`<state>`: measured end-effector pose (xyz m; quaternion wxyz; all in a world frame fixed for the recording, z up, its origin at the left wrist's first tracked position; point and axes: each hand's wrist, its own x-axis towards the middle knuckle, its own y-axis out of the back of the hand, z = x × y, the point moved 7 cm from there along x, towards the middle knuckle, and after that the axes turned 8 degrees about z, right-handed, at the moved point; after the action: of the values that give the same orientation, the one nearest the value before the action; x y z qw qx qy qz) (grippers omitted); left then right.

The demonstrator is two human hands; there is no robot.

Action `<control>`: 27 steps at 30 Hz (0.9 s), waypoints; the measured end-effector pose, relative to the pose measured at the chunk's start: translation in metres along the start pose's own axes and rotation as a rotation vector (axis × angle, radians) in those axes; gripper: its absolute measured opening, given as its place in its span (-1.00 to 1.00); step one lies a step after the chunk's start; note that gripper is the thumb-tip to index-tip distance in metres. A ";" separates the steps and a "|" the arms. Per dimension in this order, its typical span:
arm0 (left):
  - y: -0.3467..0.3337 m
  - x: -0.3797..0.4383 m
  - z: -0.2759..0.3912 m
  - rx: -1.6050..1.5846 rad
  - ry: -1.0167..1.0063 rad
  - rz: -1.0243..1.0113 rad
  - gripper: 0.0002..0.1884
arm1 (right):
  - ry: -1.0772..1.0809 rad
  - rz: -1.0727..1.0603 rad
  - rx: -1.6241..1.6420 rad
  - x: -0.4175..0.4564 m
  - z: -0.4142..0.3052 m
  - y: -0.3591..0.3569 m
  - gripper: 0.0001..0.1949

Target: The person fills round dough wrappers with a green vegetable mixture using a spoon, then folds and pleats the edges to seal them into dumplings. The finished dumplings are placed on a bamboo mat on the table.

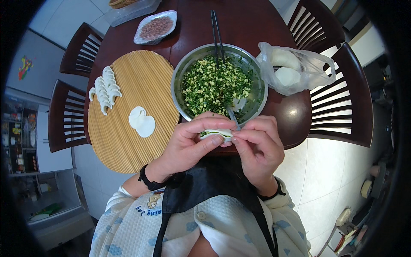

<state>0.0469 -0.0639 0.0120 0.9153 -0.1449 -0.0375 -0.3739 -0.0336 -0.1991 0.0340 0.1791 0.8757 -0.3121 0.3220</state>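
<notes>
Between my two hands is a dumpling, its wrapper folded over a green filling that shows along the open seam. My left hand supports it from the left, thumb along the near edge. With thumb and forefinger, my right hand pinches the wrapper's right end. Just beyond the hands stands a steel bowl of chopped green and yellow filling. Dark chopsticks and a metal spoon rest in it. On the round slatted mat lie several loose wrappers and rows of finished dumplings.
A clear plastic bag holding pale dough lies right of the bowl. Toward the back left of the dark wooden table sits a wrapped tray of small reddish-brown pieces. Slatted wooden chairs flank both sides.
</notes>
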 end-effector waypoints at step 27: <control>-0.003 0.000 0.013 0.387 -0.092 -0.038 -0.58 | 0.117 -0.058 -0.106 0.003 -0.008 0.004 -0.70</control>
<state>0.0454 -0.0620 0.0246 0.9162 0.0175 -0.1532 -0.3698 -0.0387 -0.1993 0.0423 0.2523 0.8534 -0.2920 0.3503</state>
